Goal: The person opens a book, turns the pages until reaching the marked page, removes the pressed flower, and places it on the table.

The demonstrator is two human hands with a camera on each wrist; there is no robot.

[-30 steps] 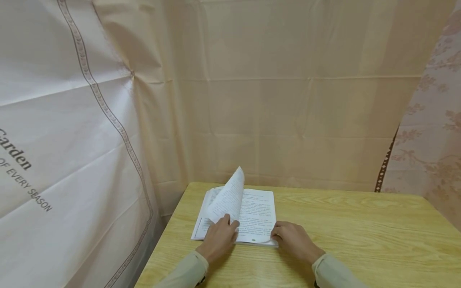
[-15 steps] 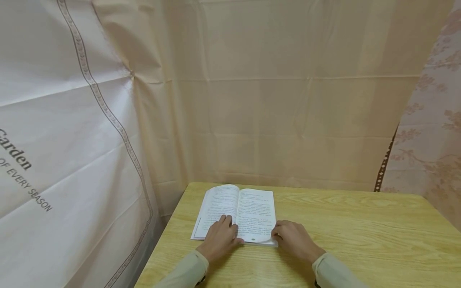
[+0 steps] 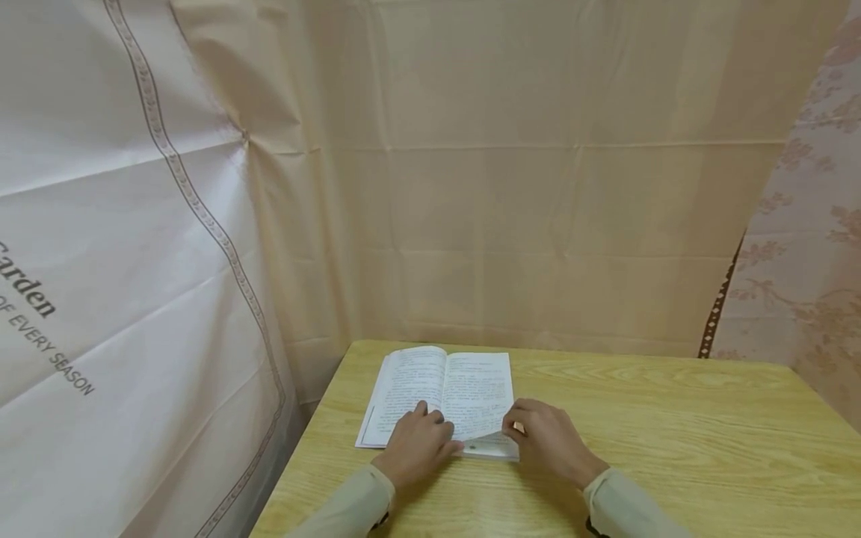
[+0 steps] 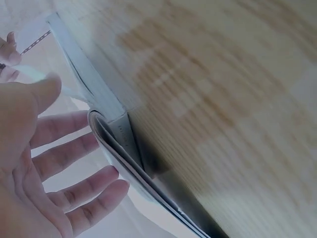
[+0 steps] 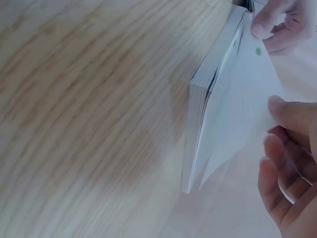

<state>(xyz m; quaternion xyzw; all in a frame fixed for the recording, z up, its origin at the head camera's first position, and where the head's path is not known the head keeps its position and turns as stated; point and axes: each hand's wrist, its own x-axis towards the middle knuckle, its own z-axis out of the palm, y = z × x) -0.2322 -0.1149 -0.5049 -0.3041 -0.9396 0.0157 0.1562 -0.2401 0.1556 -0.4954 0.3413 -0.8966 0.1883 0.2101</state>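
An open paperback book (image 3: 406, 381) with printed pages lies on the wooden table. My left hand (image 3: 417, 448) rests over the lower inner part of its left page, thumb by the bottom of the spine. In the left wrist view the fingers (image 4: 64, 153) are spread and nearly straight against the pages. At the lower right corner, my right hand (image 3: 548, 441) pinches a leaf between thumb and fingers. That leaf (image 5: 242, 109) slants up off the page block in the right wrist view, and another page shows under its raised corner.
The yellow wood-grain table (image 3: 659, 441) extends well to the right of the book. A beige cloth (image 3: 484, 224) hangs behind its far edge. On the left hangs a white printed cloth (image 3: 134, 299), on the right a floral one (image 3: 807, 261).
The leaf that stood up by my left hand came down flat on the left side. My right hand has since raised the right page's lower corner. My left thumb moved out toward the spine.
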